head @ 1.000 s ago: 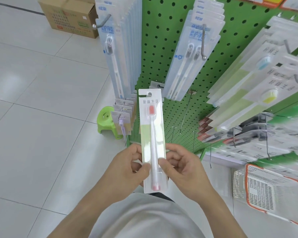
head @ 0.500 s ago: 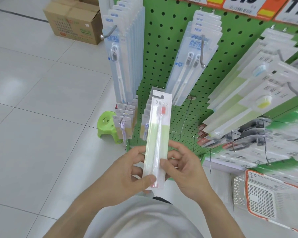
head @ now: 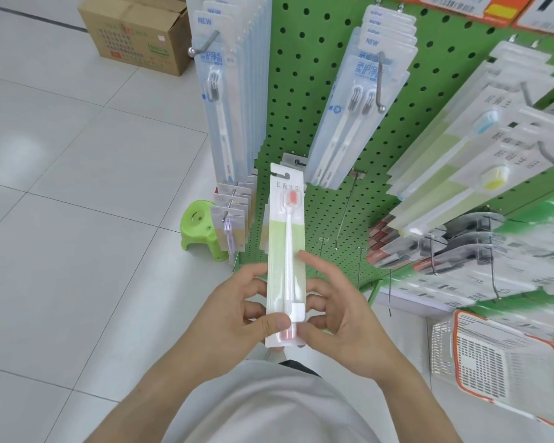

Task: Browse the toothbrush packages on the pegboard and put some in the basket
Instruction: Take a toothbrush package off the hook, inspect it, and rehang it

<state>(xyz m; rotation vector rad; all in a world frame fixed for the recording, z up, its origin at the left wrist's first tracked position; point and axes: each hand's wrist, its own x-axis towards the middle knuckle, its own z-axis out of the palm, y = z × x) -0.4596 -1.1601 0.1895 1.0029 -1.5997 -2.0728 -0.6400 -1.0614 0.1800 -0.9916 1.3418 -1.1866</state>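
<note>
I hold a toothbrush package [head: 285, 238] upright in front of me: white and pale green card, white brush with a pink head. My left hand [head: 237, 314] grips its lower left edge, thumb across the front. My right hand [head: 336, 311] holds the lower right edge, thumb on the front near the bottom, index finger raised beside the card. Behind it stands the green pegboard [head: 307, 75] with hanging toothbrush packages [head: 355, 100]. The white basket [head: 499, 356] with an orange rim sits low at the right, near the floor.
Blue-white packages [head: 224, 100] hang on a hook at the left end of the pegboard, more packages [head: 474, 155] crowd the right. A green plastic stool [head: 202, 231] stands on the tiled floor. A cardboard box [head: 138, 30] lies farther back.
The package stayed in both hands and tilted slightly. My right index finger lifted off the card. The view shifted a little toward the pegboard.
</note>
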